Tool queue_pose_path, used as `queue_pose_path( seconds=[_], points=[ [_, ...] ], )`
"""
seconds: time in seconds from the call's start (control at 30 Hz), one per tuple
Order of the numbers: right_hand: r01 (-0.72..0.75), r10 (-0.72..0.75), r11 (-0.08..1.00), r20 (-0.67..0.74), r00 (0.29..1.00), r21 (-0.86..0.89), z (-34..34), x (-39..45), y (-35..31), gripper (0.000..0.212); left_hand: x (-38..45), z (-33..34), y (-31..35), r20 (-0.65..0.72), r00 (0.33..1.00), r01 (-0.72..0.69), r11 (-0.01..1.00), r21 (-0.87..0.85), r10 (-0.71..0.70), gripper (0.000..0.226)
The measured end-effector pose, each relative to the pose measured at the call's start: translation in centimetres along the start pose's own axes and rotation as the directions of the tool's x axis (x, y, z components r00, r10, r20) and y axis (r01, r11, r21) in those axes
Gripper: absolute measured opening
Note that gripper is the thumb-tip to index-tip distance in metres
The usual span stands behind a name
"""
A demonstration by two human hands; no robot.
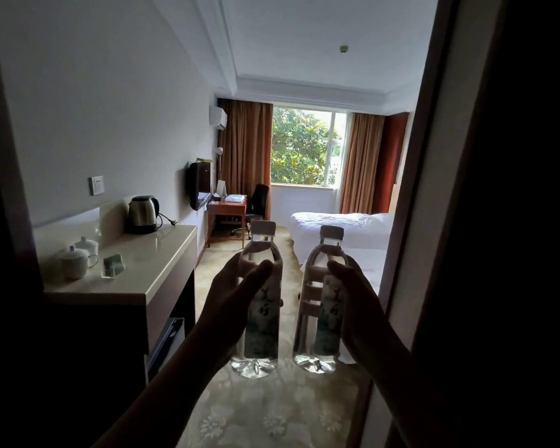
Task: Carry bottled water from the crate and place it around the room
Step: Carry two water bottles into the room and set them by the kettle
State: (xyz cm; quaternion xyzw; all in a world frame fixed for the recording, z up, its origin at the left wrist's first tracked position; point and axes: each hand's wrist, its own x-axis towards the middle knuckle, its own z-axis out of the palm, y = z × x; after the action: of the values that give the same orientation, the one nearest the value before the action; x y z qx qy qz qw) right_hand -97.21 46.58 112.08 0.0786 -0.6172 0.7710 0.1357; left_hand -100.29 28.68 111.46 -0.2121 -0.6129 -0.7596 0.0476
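I hold two clear water bottles upright in front of me, side by side and a little apart. My left hand (pixel 232 299) is wrapped around the left bottle (pixel 262 321), thumb across its upper body. My right hand (pixel 358 299) grips the right bottle (pixel 328 321), fingers showing through the plastic. Both bottles have white caps and pale green-and-white labels. The crate is not in view.
A pale counter (pixel 156 270) on the left carries a steel kettle (pixel 142 214), two white lidded cups (pixel 75 261) and a small green item. Ahead lie patterned carpet (pixel 272 409), a wooden desk (pixel 227 211) with office chair, white beds (pixel 340 234) and a window. A dark door frame (pixel 440 221) stands at right.
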Motion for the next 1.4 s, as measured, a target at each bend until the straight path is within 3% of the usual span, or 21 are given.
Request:
queue_pose_path(
  seconds=[0.23,0.4,0.57,0.67,0.87,1.13,1.27,1.4],
  points=[
    [0.021,-0.021,1.0,-0.007,1.0,-0.007,-2.8,13.0,4.6,0.052,11.1,-0.5,-6.4,-0.011,1.0,0.001,0.998,0.056,-0.001,0.049],
    [0.025,-0.031,0.997,0.08,0.996,0.066,-5.2,24.1,7.0,0.042,21.0,0.0,-10.1,-0.056,0.998,-0.014,0.998,0.061,0.017,0.058],
    [0.014,-0.036,0.993,0.182,0.983,0.118,-5.9,35.5,8.5,0.039,30.5,-0.6,-12.2,-0.156,0.987,-0.037,0.997,0.071,0.048,0.039],
    [0.026,-0.051,0.993,0.211,0.976,0.118,-5.6,40.8,10.4,0.042,34.9,-2.0,-13.4,-0.211,0.976,-0.045,0.995,0.089,0.062,0.041],
    [0.025,-0.044,0.996,0.235,0.971,0.083,-3.4,50.8,15.9,0.043,43.6,-7.3,-17.5,-0.273,0.959,-0.041,0.99,0.132,0.076,0.054],
    [0.032,-0.046,0.996,0.169,0.985,0.081,3.4,65.4,24.0,0.036,57.7,-17.3,-23.3,-0.263,0.956,-0.1,0.988,0.118,0.128,0.043],
    [0.034,-0.042,0.998,0.172,0.984,0.051,6.0,72.2,26.5,0.028,64.0,-22.2,-25.4,-0.32,0.942,-0.075,0.992,0.102,0.104,0.063],
    [0.007,-0.018,0.998,0.207,0.978,0.056,8.5,78.0,29.2,0.034,67.8,-26.6,-27.7,-0.354,0.93,-0.062,0.992,0.112,0.099,0.06]
  ],
)
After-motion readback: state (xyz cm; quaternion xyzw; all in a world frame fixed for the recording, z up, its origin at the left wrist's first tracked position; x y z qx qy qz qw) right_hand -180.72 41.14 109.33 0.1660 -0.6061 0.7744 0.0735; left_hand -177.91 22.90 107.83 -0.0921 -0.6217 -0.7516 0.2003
